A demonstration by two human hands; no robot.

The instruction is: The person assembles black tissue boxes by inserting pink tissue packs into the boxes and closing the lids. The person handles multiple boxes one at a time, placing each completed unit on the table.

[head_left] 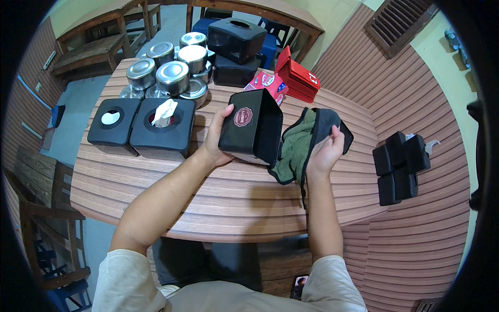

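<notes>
My left hand (217, 136) grips a black box (243, 130) by its left side, tilted above the table, its open end facing right. A round emblem shows on its near face. My right hand (324, 156) is closed on a green cloth (297, 152) with a dark edge and a grey part, which hangs beside the box's open end. A flat black piece (346, 139) shows from behind the right fingers; whether they hold it too is hidden.
Two black tissue boxes (165, 136) stand at left. Behind are several steel canisters (173, 76), stacked black boxes (235, 41), pink packets (266, 86) and a red stack (298, 83). Several black boxes (397, 166) are at the right wall. A phone (300, 285) lies below the table edge (208, 234).
</notes>
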